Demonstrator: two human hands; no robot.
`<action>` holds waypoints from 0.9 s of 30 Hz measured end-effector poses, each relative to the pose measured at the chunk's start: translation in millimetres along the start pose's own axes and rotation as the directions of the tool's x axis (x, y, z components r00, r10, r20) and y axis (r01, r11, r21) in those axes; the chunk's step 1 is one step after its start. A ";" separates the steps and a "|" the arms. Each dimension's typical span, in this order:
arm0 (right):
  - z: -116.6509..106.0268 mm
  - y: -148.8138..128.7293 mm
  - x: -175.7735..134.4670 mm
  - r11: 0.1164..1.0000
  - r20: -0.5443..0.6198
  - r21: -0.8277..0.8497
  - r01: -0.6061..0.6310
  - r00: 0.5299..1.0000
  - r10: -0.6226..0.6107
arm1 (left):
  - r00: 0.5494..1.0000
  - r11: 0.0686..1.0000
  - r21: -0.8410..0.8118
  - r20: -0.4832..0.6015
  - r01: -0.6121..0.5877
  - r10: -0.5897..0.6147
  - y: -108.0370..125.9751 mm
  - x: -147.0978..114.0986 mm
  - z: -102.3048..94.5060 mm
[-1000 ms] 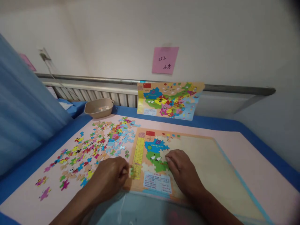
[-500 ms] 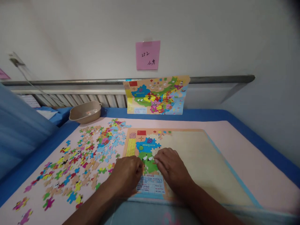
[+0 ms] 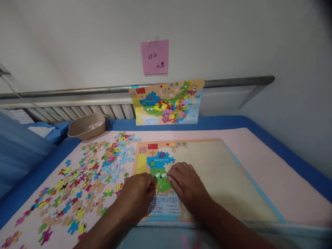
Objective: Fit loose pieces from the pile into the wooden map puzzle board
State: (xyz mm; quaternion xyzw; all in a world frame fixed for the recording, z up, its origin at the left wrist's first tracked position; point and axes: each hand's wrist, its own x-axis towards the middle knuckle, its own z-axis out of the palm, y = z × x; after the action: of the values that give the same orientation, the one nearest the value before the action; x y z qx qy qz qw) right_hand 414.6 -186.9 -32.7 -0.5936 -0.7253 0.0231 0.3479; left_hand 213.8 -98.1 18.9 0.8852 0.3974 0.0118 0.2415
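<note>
A partly assembled jigsaw puzzle of a map lies in a pale puzzle tray. My left hand rests on its left side, fingers curled in near the green section with white birds. Whatever lies under those fingers is hidden. From the right, my right hand bends over the edge of the joined pieces, its thumb and fingers close together and the tips down at the green part. No piece shows clearly between them. Below the birds is a light-blue text panel, partly between my wrists.
Many loose puzzle pieces are spread across the pink tabletop on the left. Behind them stands a beige basket with a few pieces inside. A printed map picture leans against the wall rail, beneath a pink note.
The camera view has shifted a little, so the surroundings sit slightly further left. Both hands keep nearly the same pose at the puzzle, and no piece visibly changes place.
</note>
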 end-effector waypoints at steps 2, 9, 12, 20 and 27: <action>-0.1 -0.2 -0.2 1.000 0.005 -0.006 -0.002 1.000 0.002 | 1.000 1.000 -0.008 -0.008 -0.010 0.010 -1.0 -0.2 1.0; -1.3 -1.9 0.3 0.999 0.027 -0.023 -0.022 0.999 0.022 | 1.000 0.999 -0.018 -0.014 -0.028 0.028 -2.3 0.2 5.0; -1.5 -2.2 -0.2 0.999 0.035 -0.029 -0.023 0.999 0.024 | 0.999 0.999 -0.014 -0.006 -0.033 0.032 -1.3 0.4 5.2; -1.7 -3.2 0.3 0.999 0.036 -0.032 -0.011 0.999 0.012 | 1.000 1.000 -0.014 0.006 0.000 0.001 0.8 0.6 1.1; -2.0 -3.5 0.5 0.999 0.024 -0.034 0.007 1.000 -0.006 | 0.999 0.999 -0.044 -0.045 -0.020 0.018 -5.9 0.3 2.5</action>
State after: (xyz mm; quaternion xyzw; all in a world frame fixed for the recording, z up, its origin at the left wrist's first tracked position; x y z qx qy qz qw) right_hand 412.7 -188.3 -29.4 -0.5967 -0.7316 0.0167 0.3293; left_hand 210.4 -95.6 14.1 0.8829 0.3939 0.0425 0.2521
